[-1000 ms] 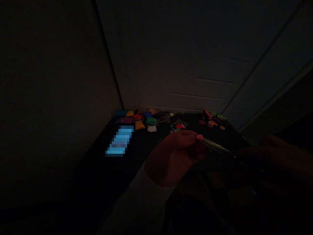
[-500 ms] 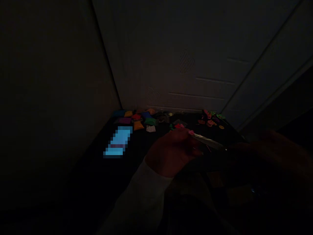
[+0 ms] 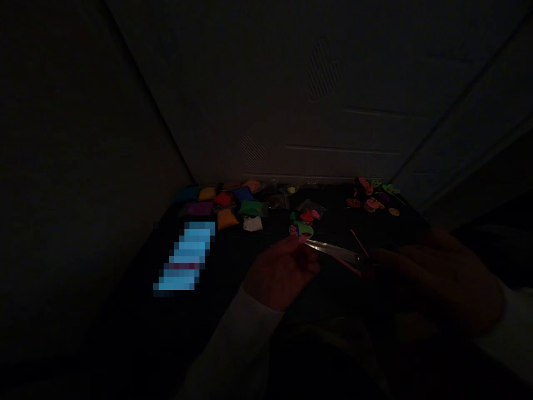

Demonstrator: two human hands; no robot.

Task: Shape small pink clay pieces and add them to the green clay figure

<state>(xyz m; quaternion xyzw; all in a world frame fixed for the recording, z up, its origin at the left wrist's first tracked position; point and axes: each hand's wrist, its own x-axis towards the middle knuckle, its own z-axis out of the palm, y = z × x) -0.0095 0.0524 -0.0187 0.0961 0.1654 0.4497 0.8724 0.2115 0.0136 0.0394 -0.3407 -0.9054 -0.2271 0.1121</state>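
The scene is very dark. My left hand (image 3: 278, 275) is closed, thumb and fingertips pinching a small pink piece (image 3: 302, 239) that looks like modelling clay. My right hand (image 3: 445, 278) is wrapped round the dark handles of a pair of scissors (image 3: 333, 251). Their bright metal blades point left, with the tips at the pink piece. Just beyond my left fingertips is a green shape (image 3: 303, 229) with pink and blue parts; whether I touch it, I cannot tell. Thin pink sticks (image 3: 359, 243) lie beside and beneath the blades.
Several bags of coloured clay, among them a green one (image 3: 251, 208) and an orange one (image 3: 227, 218), line the table's back left. A lit phone (image 3: 187, 255), blurred out, lies at left. Small colourful pieces (image 3: 372, 205) cluster at back right. A pale panel (image 3: 266, 105) rises behind.
Both hands and the scissors have shifted left and slightly down in view. The green shape and more of the pink sticks now show. The scissor tips stay at the pink piece.
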